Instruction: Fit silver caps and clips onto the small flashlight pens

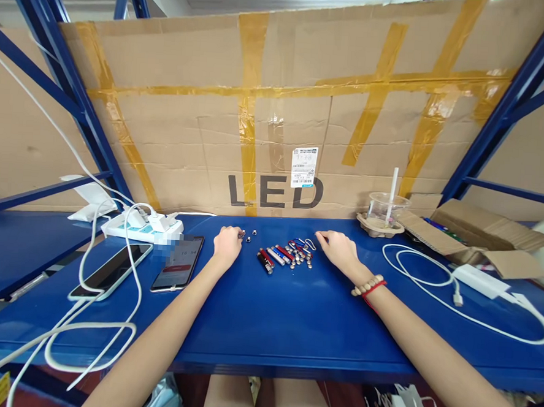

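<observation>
On the table point(287, 330), tubes point(276, 255) could roll if bumped by the curled left hand point(227, 247) or right hand point(339, 249), grips unclear.

Workshop or stockroom; bench set within storage racking.
Blue metal shelf point(282, 333) between rack posts point(95, 134) forms the bench, with small metal parts point(278, 255) lying loose on it. Cardboard sheet point(188, 137) behind, patched with brown tape point(248, 116), printed LED, bearing 1 shipping label point(304, 167). Also present: 1 open carton point(496, 232), 1 power strip point(136, 227), 2 phones point(178, 264), 1 drink cup point(379, 205).
</observation>
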Motion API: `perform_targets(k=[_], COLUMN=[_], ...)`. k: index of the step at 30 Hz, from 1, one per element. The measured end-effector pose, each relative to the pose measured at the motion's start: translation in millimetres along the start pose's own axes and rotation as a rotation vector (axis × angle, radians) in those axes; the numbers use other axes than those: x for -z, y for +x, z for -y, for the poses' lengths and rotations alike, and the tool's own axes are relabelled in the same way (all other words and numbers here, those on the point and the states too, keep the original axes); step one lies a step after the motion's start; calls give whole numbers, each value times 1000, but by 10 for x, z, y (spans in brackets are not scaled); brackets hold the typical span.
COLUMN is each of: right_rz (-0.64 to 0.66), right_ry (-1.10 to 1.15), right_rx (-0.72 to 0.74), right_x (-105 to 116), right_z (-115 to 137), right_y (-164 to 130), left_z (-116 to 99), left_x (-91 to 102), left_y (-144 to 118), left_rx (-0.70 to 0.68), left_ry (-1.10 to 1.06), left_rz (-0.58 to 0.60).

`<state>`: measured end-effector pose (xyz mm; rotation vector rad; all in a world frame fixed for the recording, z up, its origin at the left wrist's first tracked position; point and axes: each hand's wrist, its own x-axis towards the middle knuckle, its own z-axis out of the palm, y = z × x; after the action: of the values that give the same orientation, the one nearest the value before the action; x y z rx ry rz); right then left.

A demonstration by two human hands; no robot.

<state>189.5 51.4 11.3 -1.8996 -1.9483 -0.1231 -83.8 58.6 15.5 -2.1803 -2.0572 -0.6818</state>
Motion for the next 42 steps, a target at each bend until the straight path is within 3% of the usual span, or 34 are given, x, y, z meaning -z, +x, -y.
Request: perform_targets(k=[7, 13, 15, 18, 21, 26, 31, 42], right_rz=[-49, -169, -166, -117, -72, -69, -50, -55], right_ry=[20, 156, 205, 251, 264, 268, 290, 290], right_rx=[35, 96, 139, 248, 337, 350, 368, 437], right_x=[-20, 14, 18, 30, 45, 50, 59, 9], right_z=[61, 145, 167, 200, 235, 256, 255, 296], right_y=[-54, -98, -105, -118, -135, -147, -151, -183], left_z=[-39, -208, -292, -409, -482, -529, -549, -537], left_x=[24, 158, 174, 139, 47, -85, -99, -164], left_y=[11, -31, -98, -211, -302, -376, -374, -344], left_rx=[-66, -535, -604, -631, -634, -584, -562, -654], left_ry=[-76, -126, -92, -159, -223, -242, -259, -262], left_rz=[-19, 122, 124, 113, 190, 304, 258, 280])
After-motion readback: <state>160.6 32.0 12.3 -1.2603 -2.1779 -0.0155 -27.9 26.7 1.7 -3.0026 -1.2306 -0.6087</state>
